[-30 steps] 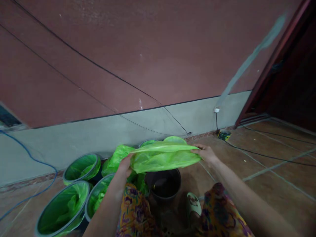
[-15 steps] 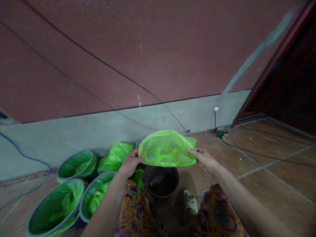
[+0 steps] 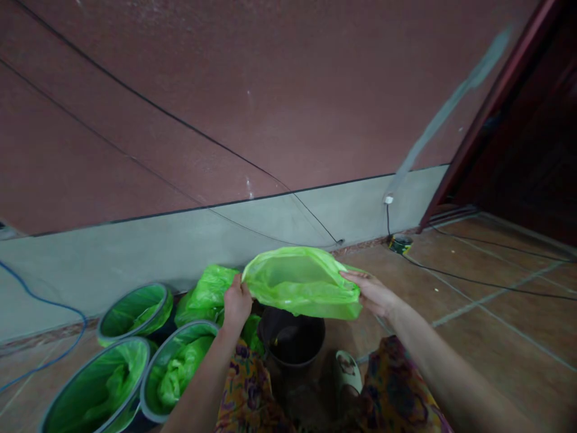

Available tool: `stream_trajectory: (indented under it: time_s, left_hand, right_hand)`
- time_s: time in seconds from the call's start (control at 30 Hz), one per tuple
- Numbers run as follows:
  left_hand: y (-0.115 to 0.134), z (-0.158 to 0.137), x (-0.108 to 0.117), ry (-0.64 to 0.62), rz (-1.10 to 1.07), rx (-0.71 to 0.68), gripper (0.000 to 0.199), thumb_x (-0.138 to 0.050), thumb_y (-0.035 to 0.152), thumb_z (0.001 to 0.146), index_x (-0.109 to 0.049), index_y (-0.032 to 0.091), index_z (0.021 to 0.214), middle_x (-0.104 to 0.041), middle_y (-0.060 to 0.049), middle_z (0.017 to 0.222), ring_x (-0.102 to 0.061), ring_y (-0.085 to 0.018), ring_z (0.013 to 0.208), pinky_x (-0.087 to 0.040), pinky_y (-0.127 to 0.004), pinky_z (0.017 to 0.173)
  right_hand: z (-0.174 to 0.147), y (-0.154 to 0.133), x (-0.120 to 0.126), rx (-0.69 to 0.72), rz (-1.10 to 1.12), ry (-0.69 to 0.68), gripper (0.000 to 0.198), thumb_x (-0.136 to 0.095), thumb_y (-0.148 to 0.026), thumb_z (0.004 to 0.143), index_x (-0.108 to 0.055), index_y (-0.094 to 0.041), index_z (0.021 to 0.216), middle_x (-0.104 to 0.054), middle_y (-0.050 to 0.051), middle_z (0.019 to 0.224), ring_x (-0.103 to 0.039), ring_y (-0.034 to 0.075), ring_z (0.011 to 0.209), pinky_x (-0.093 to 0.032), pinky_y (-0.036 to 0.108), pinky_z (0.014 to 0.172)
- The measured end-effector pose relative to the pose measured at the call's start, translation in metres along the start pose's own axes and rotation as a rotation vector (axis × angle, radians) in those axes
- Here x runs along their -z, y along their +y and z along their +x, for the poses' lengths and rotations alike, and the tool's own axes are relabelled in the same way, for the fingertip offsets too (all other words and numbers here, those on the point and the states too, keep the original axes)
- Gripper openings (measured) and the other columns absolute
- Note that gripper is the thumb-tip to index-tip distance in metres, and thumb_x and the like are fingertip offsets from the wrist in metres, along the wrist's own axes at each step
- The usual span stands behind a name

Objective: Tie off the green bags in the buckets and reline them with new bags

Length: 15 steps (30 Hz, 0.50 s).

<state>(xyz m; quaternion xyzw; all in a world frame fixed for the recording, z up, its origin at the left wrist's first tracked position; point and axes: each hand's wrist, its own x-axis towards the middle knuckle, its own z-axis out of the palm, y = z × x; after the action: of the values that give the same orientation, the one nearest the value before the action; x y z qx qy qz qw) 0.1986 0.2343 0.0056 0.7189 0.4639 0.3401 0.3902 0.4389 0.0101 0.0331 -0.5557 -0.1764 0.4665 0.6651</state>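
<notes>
A thin bright green plastic bag [image 3: 297, 291] is stretched sideways between my two hands, its mouth gaping towards me. My left hand [image 3: 237, 304] is closed on the left end of its rim. On the opposite end, my right hand [image 3: 367, 291] pinches the rim between thumb and fingers. Just below the bag stands a dark bucket [image 3: 293, 344] on the floor, its inside bare apart from a small yellowish spot. The bag's lower part hangs in front of the bucket's far rim and hides it.
Several bins with green liners, one a lined bin [image 3: 177, 367], stand at the left. A bulging green bag [image 3: 211, 288] lies by the wall. A blue hose [image 3: 54, 300] runs at far left. A tin can [image 3: 400, 243] and black cable [image 3: 473, 281] lie right.
The bag's mouth has become flatter and its right side has dropped, with more of its front showing. My left hand has turned more upright. The view has shifted slightly.
</notes>
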Motion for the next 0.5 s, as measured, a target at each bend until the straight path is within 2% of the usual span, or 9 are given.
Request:
stream_trajectory:
  time_s: [0.1,0.17,0.23,0.3,0.4,0.5]
  left_hand:
    - [-0.004,0.003,-0.005,-0.002,-0.420,0.203,0.010,-0.051,0.022,0.081,-0.054,0.018,0.089,-0.060,0.001,0.067,-0.057,-0.013,0.048,-0.047,-0.027,0.052]
    - [-0.004,0.003,-0.007,-0.033,-0.641,0.261,0.015,-0.064,0.025,0.073,-0.057,0.016,0.083,-0.063,0.000,0.072,-0.060,-0.012,0.055,-0.050,-0.026,0.056]
    - [-0.002,0.001,-0.008,-0.121,-0.760,0.291,0.025,-0.075,0.025,0.062,-0.061,0.014,0.078,-0.067,-0.002,0.076,-0.062,-0.012,0.062,-0.051,-0.025,0.061]
    - [0.003,-0.003,-0.007,-0.225,-0.808,0.325,0.031,-0.081,0.026,0.056,-0.064,0.012,0.078,-0.069,-0.005,0.080,-0.064,-0.013,0.069,-0.052,-0.025,0.065]
    - [0.011,-0.007,-0.005,-0.403,-0.796,0.322,0.033,-0.081,0.026,0.056,-0.068,0.011,0.083,-0.072,-0.008,0.086,-0.066,-0.018,0.078,-0.053,-0.028,0.074]
    - [0.015,-0.008,-0.005,-0.577,-0.605,0.210,0.033,-0.075,0.020,0.060,-0.069,0.012,0.091,-0.072,-0.009,0.089,-0.067,-0.021,0.081,-0.053,-0.032,0.076]
  right_hand:
    - [0.004,0.003,0.003,0.073,-0.043,0.134,0.020,-0.076,-0.029,0.068,-0.074,-0.019,0.085,-0.076,0.006,0.083,-0.070,0.019,0.069,-0.056,0.027,0.064]
    - [0.007,0.005,0.007,0.150,-0.059,0.257,0.018,-0.075,-0.028,0.064,-0.073,-0.019,0.080,-0.074,0.003,0.074,-0.067,0.017,0.059,-0.053,0.025,0.054]
    - [0.010,0.006,0.011,0.227,-0.084,0.359,0.019,-0.074,-0.029,0.060,-0.073,-0.018,0.075,-0.072,0.001,0.065,-0.062,0.015,0.051,-0.048,0.023,0.047]
    - [0.011,0.006,0.015,0.283,-0.129,0.421,0.021,-0.073,-0.030,0.059,-0.072,-0.016,0.075,-0.070,0.002,0.060,-0.059,0.015,0.048,-0.045,0.023,0.044]
    - [0.012,0.001,0.022,0.333,-0.189,0.509,0.023,-0.070,-0.032,0.059,-0.071,-0.015,0.075,-0.068,0.003,0.059,-0.059,0.016,0.048,-0.043,0.023,0.042]
    - [0.011,-0.006,0.032,0.349,-0.189,0.594,0.014,-0.065,-0.030,0.061,-0.065,-0.017,0.067,-0.063,0.001,0.052,-0.057,0.015,0.047,-0.041,0.022,0.040]
